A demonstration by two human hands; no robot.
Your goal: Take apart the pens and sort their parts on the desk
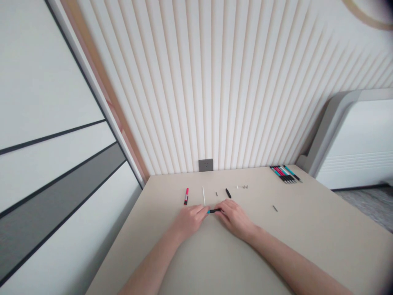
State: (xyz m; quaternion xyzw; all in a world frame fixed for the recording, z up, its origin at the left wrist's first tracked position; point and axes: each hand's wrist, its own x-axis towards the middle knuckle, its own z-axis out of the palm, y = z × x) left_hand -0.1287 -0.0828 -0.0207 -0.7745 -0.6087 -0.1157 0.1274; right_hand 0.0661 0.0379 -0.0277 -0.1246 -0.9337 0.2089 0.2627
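Between my two hands lies a pen (214, 211) with a blue barrel and a black grip section. My left hand (194, 216) is closed on its blue end, most of which the fingers hide. The fingers of my right hand (232, 214) pinch the black end. Just beyond the left fingers is a thin white refill (203, 196). A pink and black pen barrel (186, 196) rests to the left of it. Past my right hand are a short black grip (228, 193) and a small dark spring-like piece (216, 194).
Small pale tips (245, 187) sit near the table's back. A row of several pens (285, 175) lies at the back right, with a small dark piece (275, 208) nearer. A ribbed wall with a socket (205, 164) borders the table (215, 262); a cabinet (67, 229) stands left.
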